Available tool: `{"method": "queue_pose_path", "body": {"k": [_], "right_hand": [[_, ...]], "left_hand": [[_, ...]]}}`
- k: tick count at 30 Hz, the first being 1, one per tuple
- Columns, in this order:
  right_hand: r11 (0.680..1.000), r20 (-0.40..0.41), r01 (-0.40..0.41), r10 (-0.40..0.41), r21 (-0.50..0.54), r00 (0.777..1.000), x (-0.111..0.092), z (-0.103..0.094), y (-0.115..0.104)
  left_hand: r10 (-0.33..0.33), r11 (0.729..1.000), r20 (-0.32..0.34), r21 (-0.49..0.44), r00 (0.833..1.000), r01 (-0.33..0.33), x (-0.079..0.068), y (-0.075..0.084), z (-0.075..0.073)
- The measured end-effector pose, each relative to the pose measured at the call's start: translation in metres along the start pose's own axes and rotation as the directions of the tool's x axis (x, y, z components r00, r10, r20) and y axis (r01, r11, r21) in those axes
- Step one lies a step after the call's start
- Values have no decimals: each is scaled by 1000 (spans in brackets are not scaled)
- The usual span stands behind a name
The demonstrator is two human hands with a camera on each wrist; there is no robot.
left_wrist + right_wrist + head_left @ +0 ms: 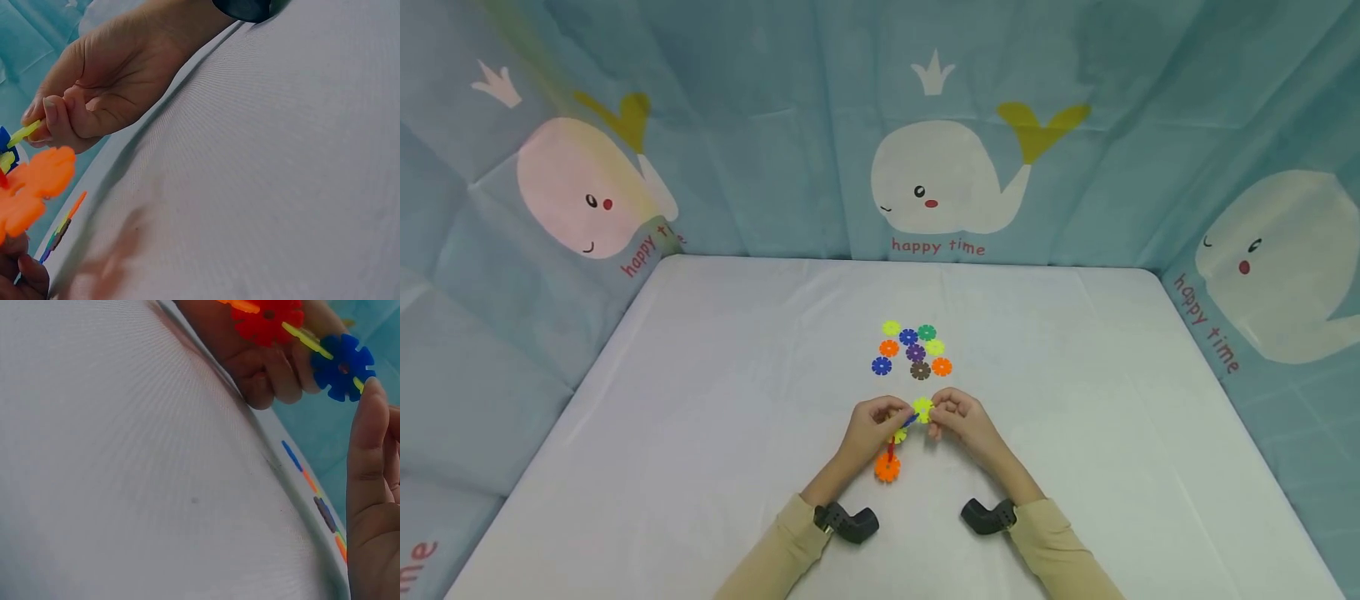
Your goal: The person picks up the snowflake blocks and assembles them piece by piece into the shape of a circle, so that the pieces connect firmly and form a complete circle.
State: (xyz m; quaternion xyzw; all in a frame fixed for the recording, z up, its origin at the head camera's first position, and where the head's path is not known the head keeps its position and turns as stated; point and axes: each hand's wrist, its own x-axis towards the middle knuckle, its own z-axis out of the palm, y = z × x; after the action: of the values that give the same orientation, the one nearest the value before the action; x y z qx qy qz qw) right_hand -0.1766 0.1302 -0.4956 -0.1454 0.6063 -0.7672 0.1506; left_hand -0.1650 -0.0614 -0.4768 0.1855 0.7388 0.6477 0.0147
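Both hands meet above the white table over a short chain of slotted plastic snowflake discs. From its hanging end it runs orange disc [887, 469], red disc [267, 317], yellow disc [900, 436], blue disc [343, 367], then an upper yellow disc [922, 409]. My left hand [872, 423] grips the chain near the blue disc; its exact fingertip contact is partly hidden. My right hand [964, 422] pinches the upper yellow disc by its edge between thumb and fingers. In the left wrist view, the right hand [119, 81] shows that pinch, with the yellow disc meeting the blue one.
Several loose discs lie flat in a group beyond the hands, among them a purple disc [915, 353], a brown disc [921, 370] and a green disc [927, 332]. A blue whale-print curtain [760, 167] borders the white table [662, 417] at the back and sides.
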Motion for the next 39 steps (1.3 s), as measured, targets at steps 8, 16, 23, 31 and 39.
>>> {"method": "queue_pose_path", "body": {"k": [8, 16, 23, 31, 39], "right_hand": [[1000, 18, -7, 7, 7, 1000, 2, -2, 5], [999, 28, -15, 14, 41, 1000, 6, 2, 11], [1000, -39, 4, -4, -3, 999, 15, 6, 13], [809, -35, 149, -204, -569, 978, 46, 11, 22], [433, 179, 244, -186, -868, 966, 61, 25, 11]], "left_hand": [[-1, 1000, 25, 8, 1000, 1, 1, 3, 2], [-31, 999, 11, 16, 999, 31, 1, 4, 2], [6, 1000, 3, -14, 1000, -6, 1, 1, 1], [28, 993, -7, -112, 1000, -29, -1, -1, 2], [66, 986, 14, -152, 998, -63, -1, 0, 1]]}}
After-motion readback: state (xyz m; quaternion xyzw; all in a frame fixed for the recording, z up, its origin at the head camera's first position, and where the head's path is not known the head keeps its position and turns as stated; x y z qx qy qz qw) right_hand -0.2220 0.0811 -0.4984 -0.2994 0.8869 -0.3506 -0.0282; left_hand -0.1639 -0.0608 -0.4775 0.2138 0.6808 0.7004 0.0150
